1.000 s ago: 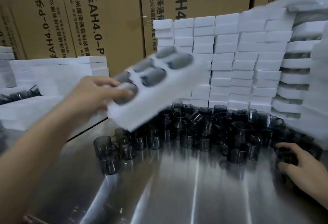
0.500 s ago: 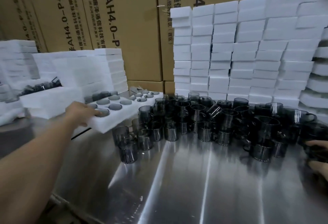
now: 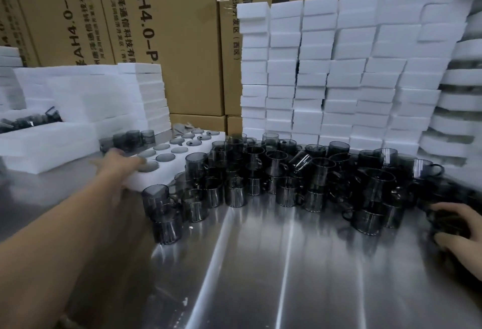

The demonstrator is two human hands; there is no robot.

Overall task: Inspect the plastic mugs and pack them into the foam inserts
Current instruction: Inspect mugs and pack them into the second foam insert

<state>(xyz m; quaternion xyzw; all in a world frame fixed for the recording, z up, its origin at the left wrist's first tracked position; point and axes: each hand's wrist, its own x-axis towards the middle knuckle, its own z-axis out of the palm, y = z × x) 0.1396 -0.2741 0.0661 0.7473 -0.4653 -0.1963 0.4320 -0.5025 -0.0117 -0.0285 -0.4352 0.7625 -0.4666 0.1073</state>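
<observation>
the left grip (image 3: 116, 165), a bare hand at the end of an outstretched arm, holds the near end of a white foam insert (image 3: 159, 176), thumb on top by the nearest hole and the other fingers down at the front edge. the hand is blurred, so i cannot tell the finer lie of the fingers. the insert lies flat on the steel table (image 3: 260, 276), on the left side, its long side touching the left edge of the pile of mugs (image 3: 287, 177). its round holes show grey, and i cannot tell whether anything sits in them.

the mugs are dark, smoky and see-through, crowded together across the middle of the table, most upright, a few tilted. at the front left some stand one on top of another.

the right grip (image 3: 455, 227) is at the low right edge of the view, fingers and thumb curled round a dark mug (image 3: 447, 221) at the right end of the pile. that corner is blurred too.

just behind the insert stands a short row of mugs (image 3: 133, 137). stacks of white foam blocks (image 3: 326, 81) rise behind the pile, more foam (image 3: 86, 99) is stacked on the left, and brown cardboard boxes (image 3: 169, 28) with printed lettering stand behind it all.
</observation>
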